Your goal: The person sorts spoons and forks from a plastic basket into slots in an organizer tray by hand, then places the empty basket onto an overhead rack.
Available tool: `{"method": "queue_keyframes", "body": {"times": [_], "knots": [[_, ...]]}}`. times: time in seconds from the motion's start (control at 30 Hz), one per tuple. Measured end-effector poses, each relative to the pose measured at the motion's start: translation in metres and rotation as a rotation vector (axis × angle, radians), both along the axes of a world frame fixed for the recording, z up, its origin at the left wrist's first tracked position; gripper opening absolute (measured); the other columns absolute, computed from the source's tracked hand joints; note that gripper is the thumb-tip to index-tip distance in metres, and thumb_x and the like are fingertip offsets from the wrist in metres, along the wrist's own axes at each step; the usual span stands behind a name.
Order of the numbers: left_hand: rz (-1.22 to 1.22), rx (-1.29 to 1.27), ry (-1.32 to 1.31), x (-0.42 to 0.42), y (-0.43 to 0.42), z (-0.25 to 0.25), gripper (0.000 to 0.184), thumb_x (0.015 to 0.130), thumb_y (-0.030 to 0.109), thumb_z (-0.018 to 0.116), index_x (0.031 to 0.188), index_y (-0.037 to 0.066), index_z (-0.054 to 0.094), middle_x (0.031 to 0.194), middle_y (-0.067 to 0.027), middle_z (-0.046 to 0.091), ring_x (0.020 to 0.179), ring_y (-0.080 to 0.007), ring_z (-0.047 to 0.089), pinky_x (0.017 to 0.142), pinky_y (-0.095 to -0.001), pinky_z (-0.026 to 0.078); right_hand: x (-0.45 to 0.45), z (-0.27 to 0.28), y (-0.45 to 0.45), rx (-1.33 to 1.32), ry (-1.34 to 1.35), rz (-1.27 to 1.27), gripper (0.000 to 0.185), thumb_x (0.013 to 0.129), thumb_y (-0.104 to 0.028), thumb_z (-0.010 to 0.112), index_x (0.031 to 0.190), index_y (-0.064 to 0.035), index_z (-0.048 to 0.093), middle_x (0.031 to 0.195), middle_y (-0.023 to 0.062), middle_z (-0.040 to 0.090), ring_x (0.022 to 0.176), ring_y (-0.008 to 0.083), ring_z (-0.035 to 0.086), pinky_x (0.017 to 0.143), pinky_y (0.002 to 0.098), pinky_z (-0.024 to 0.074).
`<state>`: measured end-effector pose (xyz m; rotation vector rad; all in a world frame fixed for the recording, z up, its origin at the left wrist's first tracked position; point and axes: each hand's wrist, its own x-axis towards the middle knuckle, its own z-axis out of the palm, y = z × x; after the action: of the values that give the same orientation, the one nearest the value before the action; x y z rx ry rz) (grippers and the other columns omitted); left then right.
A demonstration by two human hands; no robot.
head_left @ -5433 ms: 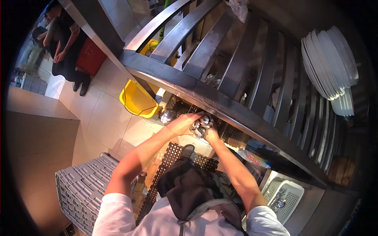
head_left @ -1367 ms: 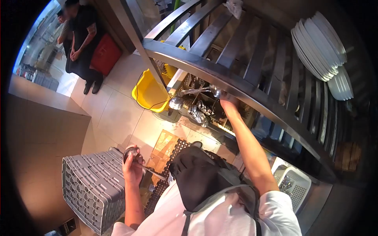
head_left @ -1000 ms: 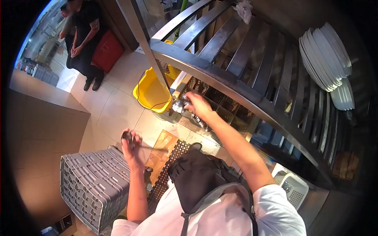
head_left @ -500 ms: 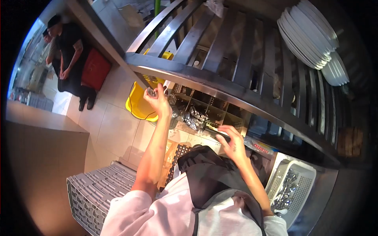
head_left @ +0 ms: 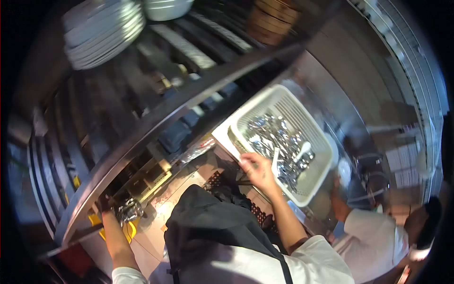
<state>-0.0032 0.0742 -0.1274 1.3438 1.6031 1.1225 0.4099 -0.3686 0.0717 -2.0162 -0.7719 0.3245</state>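
My right hand (head_left: 259, 172) is at the near left rim of a white plastic basket (head_left: 318, 128), its fingers loosely bent and apart, with nothing visible in them. Heaped metal cutlery (head_left: 279, 142) lies in the basket, with white spoons (head_left: 303, 150) on top. Far to the left, my left hand (head_left: 106, 207) is in shadow below the slatted metal shelf (head_left: 156, 124); its fingers are blurred and partly hidden. Just right of it is a shiny cluster of what looks like cutlery (head_left: 128, 211); whether the hand touches it is unclear.
Stacked white plates (head_left: 101, 35), a white bowl (head_left: 166, 8) and bamboo steamers (head_left: 272, 21) stand on the shelf. Below it are a compartmented rack (head_left: 147, 179) and a yellow bucket (head_left: 128, 231). Another person in a white sleeve (head_left: 373, 239) works close on the right.
The view has swung right, bringing the cutlery basket to the middle. My right hand has moved from above the dark apron to the basket rim. A person in white now shows on the right.
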Motion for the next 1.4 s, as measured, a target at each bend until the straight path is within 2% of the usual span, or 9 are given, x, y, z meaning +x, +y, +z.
{"method": "queue_keyframes", "body": {"times": [0.17,0.37,0.43,0.5,0.63,0.9,1.07,1.23,1.4], "knots": [[-0.024,-0.023,0.134,-0.014,-0.02,0.033,0.041,0.085,0.016,0.054,0.117,-0.006,0.043,0.117,-0.0214,0.047,0.106,-0.0287,0.047,0.093,-0.0368,0.036,0.107,-0.038,-0.112,-0.195,-0.125,-0.497,0.019,0.077,-0.012,0.062,0.092,0.0016,0.063,0.079,0.0118,0.065,0.071,0.017,0.061,0.067,0.0295,0.0476],[0.278,0.303,0.397,0.078,-0.156,0.127,0.033,0.085,0.014,0.053,0.111,-0.006,0.05,0.113,-0.0199,0.051,0.109,-0.0276,0.047,0.095,-0.0354,0.034,0.143,-0.088,-0.065,-0.109,-0.05,-0.161,0.028,0.073,-0.02,0.067,0.089,0.0023,0.062,0.081,0.0145,0.065,0.074,0.0246,0.063,0.067,0.0315,0.0483],[0.0,0.522,0.141,0.124,-0.193,0.15,0.031,0.086,0.01,0.051,0.114,-0.003,0.048,0.115,-0.0172,0.051,0.11,-0.0253,0.048,0.097,-0.0343,0.034,0.129,-0.075,-0.017,-0.247,-0.114,-0.163,0.032,0.07,-0.024,0.07,0.086,0.0025,0.059,0.08,0.0164,0.064,0.075,0.0306,0.062,0.067,0.036,0.0484],[-0.279,0.583,-0.013,0.182,-0.233,0.178,0.03,0.085,0.002,0.048,0.115,-0.003,0.047,0.119,-0.0148,0.05,0.11,-0.0227,0.048,0.095,-0.0338,0.036,0.133,-0.106,0.005,-0.369,-0.478,-0.148,0.033,0.069,-0.022,0.072,0.09,-0.0004,0.059,0.081,0.0187,0.062,0.075,0.0342,0.061,0.068,0.0404,0.0473],[-0.664,0.609,-0.239,0.265,-0.287,0.193,0.03,0.083,-0.002,0.047,0.114,-0.001,0.044,0.121,-0.0149,0.045,0.111,-0.0247,0.047,0.099,-0.0358,0.032,0.135,-0.095,0.017,-0.413,-0.137,-0.117,0.027,0.072,-0.013,0.067,0.091,-0.0008,0.052,0.075,0.0189,0.061,0.076,0.0357,0.061,0.068,0.0451,0.0455],[-1.143,0.326,-0.159,0.371,-0.326,0.187,0.027,0.08,0.007,0.056,0.105,-0.002,0.052,0.104,-0.014,0.054,0.101,-0.0242,0.052,0.089,-0.0335,0.038,0.13,-0.099,-0.017,0.041,-0.029,-0.173,0.033,0.075,0.0,0.055,0.107,-0.0006,0.046,0.062,0.0164,0.058,0.066,0.0362,0.061,0.063,0.0414,0.0468],[-1.337,0.429,0.032,0.425,-0.34,0.195,0.026,0.079,0.009,0.057,0.103,-0.001,0.054,0.101,-0.0138,0.057,0.097,-0.0252,0.055,0.085,-0.0336,0.041,0.124,-0.086,0.001,-0.382,-0.146,-0.133,0.031,0.07,-0.008,0.066,0.095,0.007,0.054,0.092,0.0253,0.058,0.086,0.0355,0.06,0.072,0.0399,0.05],[-1.407,0.369,0.001,0.435,-0.337,0.187,0.023,0.083,0.009,0.055,0.104,-0.002,0.055,0.105,-0.011,0.057,0.1,-0.0196,0.053,0.088,-0.0324,0.04,0.133,-0.089,0.015,-0.522,-0.126,-0.172,0.02,0.071,-0.008,0.062,0.089,0.0027,0.063,0.094,0.0212,0.061,0.087,0.0311,0.061,0.074,0.0376,0.0512],[-1.367,0.276,-0.019,0.434,-0.335,0.176,0.022,0.08,0.009,0.057,0.099,-0.001,0.057,0.103,-0.0146,0.058,0.099,-0.025,0.056,0.087,-0.0335,0.041,0.134,-0.093,0.016,-0.605,-0.153,-0.071,0.02,0.07,-0.015,0.065,0.081,0.001,0.065,0.082,0.0209,0.063,0.08,0.0307,0.064,0.068,0.0383,0.0518]]}}
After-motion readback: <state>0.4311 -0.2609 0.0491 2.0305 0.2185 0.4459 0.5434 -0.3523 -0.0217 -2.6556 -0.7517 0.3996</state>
